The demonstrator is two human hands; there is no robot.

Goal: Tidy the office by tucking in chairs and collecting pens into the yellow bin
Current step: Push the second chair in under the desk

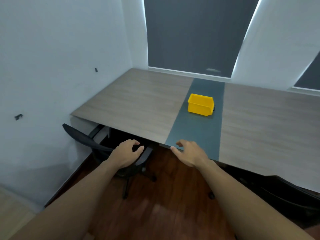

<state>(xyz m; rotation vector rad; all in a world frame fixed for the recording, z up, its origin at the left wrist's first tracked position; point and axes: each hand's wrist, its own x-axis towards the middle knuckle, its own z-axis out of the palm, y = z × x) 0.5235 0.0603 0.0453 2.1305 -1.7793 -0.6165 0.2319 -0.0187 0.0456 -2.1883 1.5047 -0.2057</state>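
Observation:
A yellow bin [200,105] stands on the dark grey strip of the wooden desk [138,104]. A black office chair [83,136] sits at the desk's left end, its seat partly under the top and its backrest towards the wall. My left hand [125,154] hovers over the chair where backrest meets seat, fingers curled and apart; I cannot tell if it touches. At the desk's front edge my right hand [189,153] is spread, holding nothing. No pen shows.
A second black chair [285,198] fills the lower right below the desk edge. A white wall [52,66] closes the left side. Dark blinds [190,32] hang behind the desk. The floor [164,196] is dark wood.

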